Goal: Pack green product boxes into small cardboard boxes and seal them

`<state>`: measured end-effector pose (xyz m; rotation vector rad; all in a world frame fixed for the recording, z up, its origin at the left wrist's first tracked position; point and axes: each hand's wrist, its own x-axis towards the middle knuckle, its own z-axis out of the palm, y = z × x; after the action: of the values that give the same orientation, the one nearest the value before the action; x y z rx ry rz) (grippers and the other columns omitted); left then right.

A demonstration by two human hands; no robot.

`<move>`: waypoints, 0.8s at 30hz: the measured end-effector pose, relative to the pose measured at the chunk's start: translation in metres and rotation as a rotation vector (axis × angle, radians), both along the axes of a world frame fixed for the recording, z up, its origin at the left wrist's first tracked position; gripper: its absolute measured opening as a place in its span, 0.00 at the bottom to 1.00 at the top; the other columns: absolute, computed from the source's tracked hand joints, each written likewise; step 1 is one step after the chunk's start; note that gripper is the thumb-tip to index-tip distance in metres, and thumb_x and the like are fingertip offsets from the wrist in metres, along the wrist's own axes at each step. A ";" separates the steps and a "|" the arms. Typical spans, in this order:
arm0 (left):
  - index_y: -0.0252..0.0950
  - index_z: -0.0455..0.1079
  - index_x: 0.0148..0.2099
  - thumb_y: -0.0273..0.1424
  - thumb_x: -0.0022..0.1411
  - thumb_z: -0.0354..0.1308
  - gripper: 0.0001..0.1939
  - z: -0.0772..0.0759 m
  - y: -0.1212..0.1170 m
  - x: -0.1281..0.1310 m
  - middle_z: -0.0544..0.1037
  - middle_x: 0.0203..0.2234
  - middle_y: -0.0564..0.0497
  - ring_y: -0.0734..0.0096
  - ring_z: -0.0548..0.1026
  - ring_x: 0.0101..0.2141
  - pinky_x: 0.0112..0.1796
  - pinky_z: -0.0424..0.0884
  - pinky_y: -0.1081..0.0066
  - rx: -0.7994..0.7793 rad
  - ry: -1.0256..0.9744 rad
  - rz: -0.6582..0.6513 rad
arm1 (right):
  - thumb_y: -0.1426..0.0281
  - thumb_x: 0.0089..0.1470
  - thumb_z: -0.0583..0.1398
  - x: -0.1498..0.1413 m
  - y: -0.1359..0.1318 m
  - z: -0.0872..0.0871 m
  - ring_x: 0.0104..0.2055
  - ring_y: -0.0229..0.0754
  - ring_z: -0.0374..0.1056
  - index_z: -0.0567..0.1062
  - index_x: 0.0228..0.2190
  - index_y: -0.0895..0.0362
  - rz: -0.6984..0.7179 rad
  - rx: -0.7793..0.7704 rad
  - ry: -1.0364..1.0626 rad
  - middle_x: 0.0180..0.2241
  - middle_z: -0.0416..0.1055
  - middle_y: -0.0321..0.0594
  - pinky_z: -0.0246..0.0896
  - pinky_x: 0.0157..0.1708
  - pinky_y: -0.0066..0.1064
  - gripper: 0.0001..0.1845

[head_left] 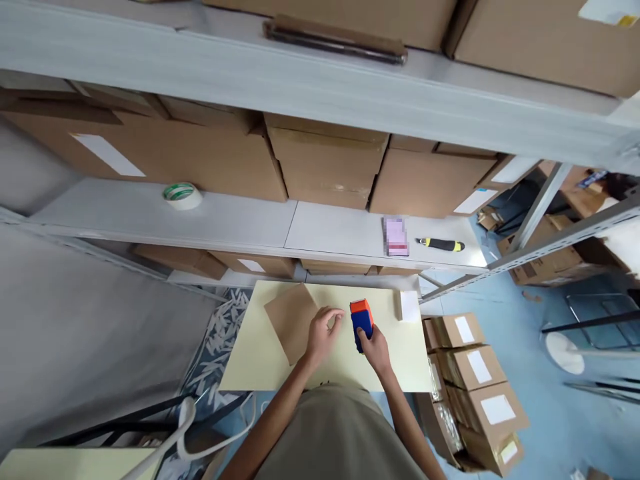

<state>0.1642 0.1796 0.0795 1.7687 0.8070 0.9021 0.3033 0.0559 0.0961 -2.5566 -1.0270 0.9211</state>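
Observation:
My right hand (pixel 374 348) is closed around a blue-and-orange handheld object (pixel 362 324), probably a label gun, with its orange end pointing away from me. It is held over the pale yellow table (pixel 400 363). My left hand (pixel 324 331) hovers to its left, thumb and forefinger curled together in a pinch. Whatever sits between those fingertips, if anything, is too small to make out. Beside and partly under my left hand lies a flat brown cardboard piece or envelope (pixel 290 320), angled on the tabletop.
A small white box (pixel 409 306) stands at the table's far right corner. On the shelf (pixel 240 223) are a tape roll (pixel 183 196), a blurred pink card (pixel 396 236) and a yellow-black utility knife (pixel 440 245). Stacked cartons (pixel 480 380) stand right of the table.

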 end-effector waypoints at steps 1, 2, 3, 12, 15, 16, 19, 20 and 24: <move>0.44 0.80 0.42 0.31 0.74 0.55 0.12 0.012 0.004 0.005 0.86 0.38 0.48 0.59 0.84 0.42 0.47 0.81 0.59 0.037 -0.047 -0.006 | 0.57 0.69 0.50 0.001 0.006 0.008 0.38 0.55 0.81 0.74 0.41 0.53 -0.090 0.135 0.031 0.37 0.84 0.52 0.68 0.33 0.37 0.17; 0.43 0.80 0.43 0.29 0.74 0.54 0.12 0.025 0.008 0.011 0.86 0.39 0.48 0.61 0.84 0.43 0.47 0.81 0.60 0.079 -0.089 -0.010 | 0.56 0.65 0.53 0.002 0.014 0.019 0.34 0.53 0.79 0.72 0.39 0.53 -0.173 0.275 0.063 0.33 0.82 0.47 0.67 0.31 0.36 0.15; 0.42 0.80 0.45 0.28 0.74 0.54 0.12 0.036 0.012 0.017 0.86 0.40 0.48 0.61 0.84 0.43 0.48 0.80 0.60 0.123 -0.122 -0.009 | 0.55 0.62 0.56 0.003 0.024 0.031 0.30 0.51 0.76 0.70 0.38 0.52 -0.218 0.395 0.088 0.29 0.79 0.42 0.65 0.30 0.35 0.14; 0.42 0.77 0.62 0.32 0.81 0.51 0.17 0.110 0.051 0.052 0.80 0.56 0.42 0.60 0.79 0.58 0.61 0.77 0.56 0.337 -0.263 0.245 | 0.56 0.67 0.58 0.031 0.134 0.119 0.36 0.55 0.73 0.62 0.38 0.48 0.164 0.721 -0.134 0.35 0.73 0.45 0.70 0.37 0.45 0.12; 0.41 0.73 0.67 0.33 0.82 0.47 0.20 0.116 0.062 0.054 0.76 0.61 0.39 0.58 0.77 0.62 0.64 0.75 0.55 0.336 -0.263 0.269 | 0.58 0.69 0.58 0.035 0.158 0.122 0.41 0.57 0.74 0.64 0.38 0.49 0.232 0.762 -0.206 0.37 0.73 0.47 0.73 0.43 0.51 0.11; 0.41 0.72 0.69 0.34 0.82 0.46 0.21 0.116 0.065 0.054 0.76 0.62 0.39 0.58 0.76 0.63 0.64 0.75 0.55 0.335 -0.261 0.272 | 0.58 0.69 0.58 0.035 0.164 0.121 0.42 0.58 0.73 0.65 0.39 0.49 0.251 0.773 -0.228 0.38 0.74 0.47 0.74 0.46 0.52 0.10; 0.41 0.71 0.71 0.35 0.83 0.46 0.22 0.114 0.070 0.050 0.74 0.63 0.38 0.57 0.75 0.64 0.66 0.73 0.54 0.329 -0.264 0.268 | 0.60 0.70 0.58 0.035 0.176 0.119 0.44 0.58 0.73 0.67 0.40 0.51 0.297 0.801 -0.291 0.39 0.75 0.49 0.73 0.52 0.56 0.08; 0.41 0.71 0.71 0.35 0.83 0.46 0.22 0.113 0.071 0.049 0.74 0.63 0.38 0.57 0.75 0.65 0.66 0.73 0.54 0.328 -0.263 0.263 | 0.61 0.71 0.58 0.035 0.179 0.119 0.44 0.58 0.73 0.68 0.41 0.52 0.309 0.805 -0.310 0.39 0.75 0.49 0.72 0.53 0.57 0.08; 0.42 0.69 0.73 0.37 0.83 0.47 0.24 0.110 0.072 0.046 0.74 0.65 0.38 0.56 0.74 0.66 0.67 0.72 0.54 0.302 -0.247 0.232 | 0.65 0.71 0.57 0.036 0.183 0.123 0.46 0.57 0.74 0.70 0.42 0.53 0.357 0.792 -0.378 0.40 0.77 0.50 0.71 0.56 0.55 0.05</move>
<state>0.2098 0.2513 0.1895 1.7931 0.7524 1.4292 0.3396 0.2390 0.2186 -1.9177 -1.5872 0.0194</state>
